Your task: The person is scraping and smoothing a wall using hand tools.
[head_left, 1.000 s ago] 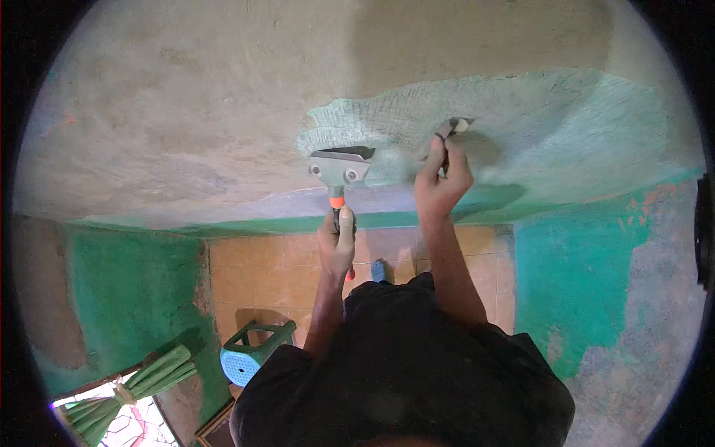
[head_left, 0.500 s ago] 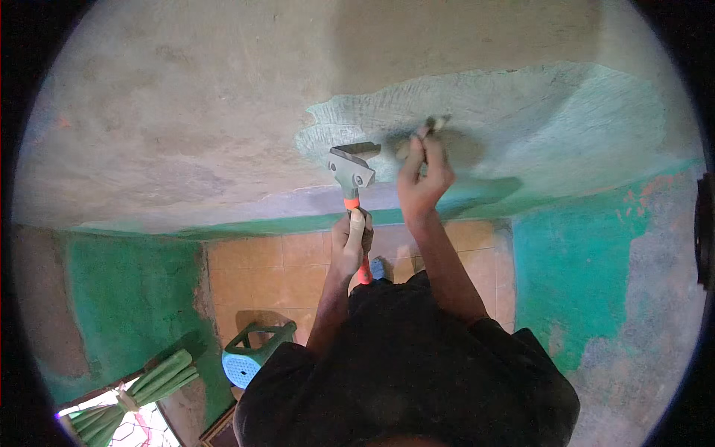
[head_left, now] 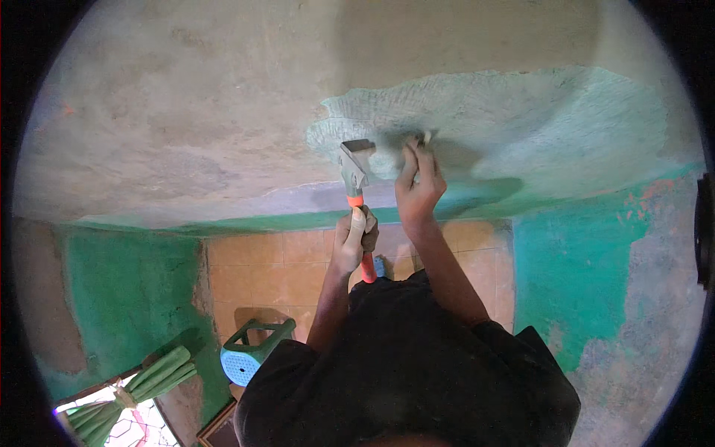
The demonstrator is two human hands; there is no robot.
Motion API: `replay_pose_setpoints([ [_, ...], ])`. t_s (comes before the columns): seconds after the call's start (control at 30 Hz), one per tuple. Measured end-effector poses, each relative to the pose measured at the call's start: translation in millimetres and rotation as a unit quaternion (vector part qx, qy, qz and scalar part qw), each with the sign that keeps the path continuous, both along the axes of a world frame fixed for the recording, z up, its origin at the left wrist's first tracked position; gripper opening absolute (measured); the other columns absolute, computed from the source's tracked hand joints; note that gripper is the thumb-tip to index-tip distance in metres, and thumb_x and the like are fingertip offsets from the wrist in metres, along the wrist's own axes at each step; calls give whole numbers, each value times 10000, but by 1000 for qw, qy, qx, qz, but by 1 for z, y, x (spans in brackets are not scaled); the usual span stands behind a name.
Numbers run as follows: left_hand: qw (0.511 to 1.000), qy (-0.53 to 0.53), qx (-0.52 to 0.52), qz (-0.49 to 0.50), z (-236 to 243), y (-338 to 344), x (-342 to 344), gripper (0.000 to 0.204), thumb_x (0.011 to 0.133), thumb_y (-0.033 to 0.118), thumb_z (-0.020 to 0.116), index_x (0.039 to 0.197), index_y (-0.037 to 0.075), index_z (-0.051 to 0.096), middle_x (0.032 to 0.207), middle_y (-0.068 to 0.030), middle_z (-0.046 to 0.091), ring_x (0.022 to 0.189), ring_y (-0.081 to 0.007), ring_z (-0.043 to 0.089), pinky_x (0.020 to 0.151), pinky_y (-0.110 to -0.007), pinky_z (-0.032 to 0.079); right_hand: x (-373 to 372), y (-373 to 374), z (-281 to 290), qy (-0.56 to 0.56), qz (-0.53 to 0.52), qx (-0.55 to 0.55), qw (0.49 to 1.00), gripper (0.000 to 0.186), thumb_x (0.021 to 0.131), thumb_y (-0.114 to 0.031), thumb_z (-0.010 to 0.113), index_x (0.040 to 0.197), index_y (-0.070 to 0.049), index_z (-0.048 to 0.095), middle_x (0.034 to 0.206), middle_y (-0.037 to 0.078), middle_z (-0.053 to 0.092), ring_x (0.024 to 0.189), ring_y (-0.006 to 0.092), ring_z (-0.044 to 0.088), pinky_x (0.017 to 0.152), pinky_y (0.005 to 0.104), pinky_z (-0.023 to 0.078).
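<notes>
My left hand (head_left: 356,238) is wrapped round the red-orange handle of a wide-bladed scraper (head_left: 352,167), its head up and the blade turned toward the wall. Whether that blade touches the wall I cannot tell. My right hand (head_left: 421,190) is pinched at a pale green patch of paint (head_left: 514,112) on the wall, to the right of the scraper. Something small and pale shows at its fingertips, blurred and too small to name. Around the patch the wall (head_left: 171,134) is bare grey-brown plaster with a ragged paint edge.
Green side walls (head_left: 573,276) with worn paint stand to the right and left. Orange tiles cover the floor (head_left: 249,272) below. A green and blue plastic stool (head_left: 242,366) is at the lower left, near a window with a tied green curtain (head_left: 160,378).
The scraper has turned, so its head shows more edge-on, and has shifted slightly right. My right hand has moved a little down and left along the wall, still pinched.
</notes>
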State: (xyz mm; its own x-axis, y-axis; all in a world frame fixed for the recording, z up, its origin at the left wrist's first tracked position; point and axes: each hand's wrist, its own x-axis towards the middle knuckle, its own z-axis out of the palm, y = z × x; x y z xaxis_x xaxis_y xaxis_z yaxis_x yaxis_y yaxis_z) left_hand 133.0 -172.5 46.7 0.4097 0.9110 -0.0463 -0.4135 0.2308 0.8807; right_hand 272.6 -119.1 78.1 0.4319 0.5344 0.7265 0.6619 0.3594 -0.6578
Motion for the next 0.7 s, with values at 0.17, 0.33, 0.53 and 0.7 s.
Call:
replay_pose_setpoints([
  [0.17, 1000, 15, 1, -15, -4, 4, -2, 424, 946, 434, 357, 680, 104, 339, 553, 44, 302, 436, -44, 259, 390, -218, 206, 7, -9, -51, -26, -10, -69, 997, 84, 800, 39, 549, 872, 11, 582, 780, 185, 591, 706, 349, 590, 585, 369, 457],
  [0.33, 999, 37, 6, -11, -8, 3, -7, 449, 941, 456, 356, 663, 104, 335, 546, 40, 313, 435, -49, 264, 394, -220, 213, -12, -2, 5, 1, 7, -10, 1000, 93, 790, 44, 548, 871, 11, 580, 794, 189, 594, 709, 355, 590, 585, 373, 462],
  [0.53, 999, 8, 10, -42, -11, 6, -3, 456, 925, 498, 354, 696, 103, 339, 562, 45, 284, 426, -54, 250, 391, -223, 197, -7, 2, -94, -76, 14, -32, 996, 133, 782, 9, 580, 912, -11, 595, 862, 166, 618, 719, 344, 620, 582, 347, 497],
  [0.7, 999, 6, 11, -34, -10, 4, -14, 450, 927, 483, 356, 698, 96, 340, 560, 39, 292, 427, -56, 253, 392, -219, 204, -9, 2, -60, -35, 5, -29, 999, 142, 784, -4, 598, 926, -15, 600, 891, 171, 621, 741, 339, 625, 597, 342, 505],
])
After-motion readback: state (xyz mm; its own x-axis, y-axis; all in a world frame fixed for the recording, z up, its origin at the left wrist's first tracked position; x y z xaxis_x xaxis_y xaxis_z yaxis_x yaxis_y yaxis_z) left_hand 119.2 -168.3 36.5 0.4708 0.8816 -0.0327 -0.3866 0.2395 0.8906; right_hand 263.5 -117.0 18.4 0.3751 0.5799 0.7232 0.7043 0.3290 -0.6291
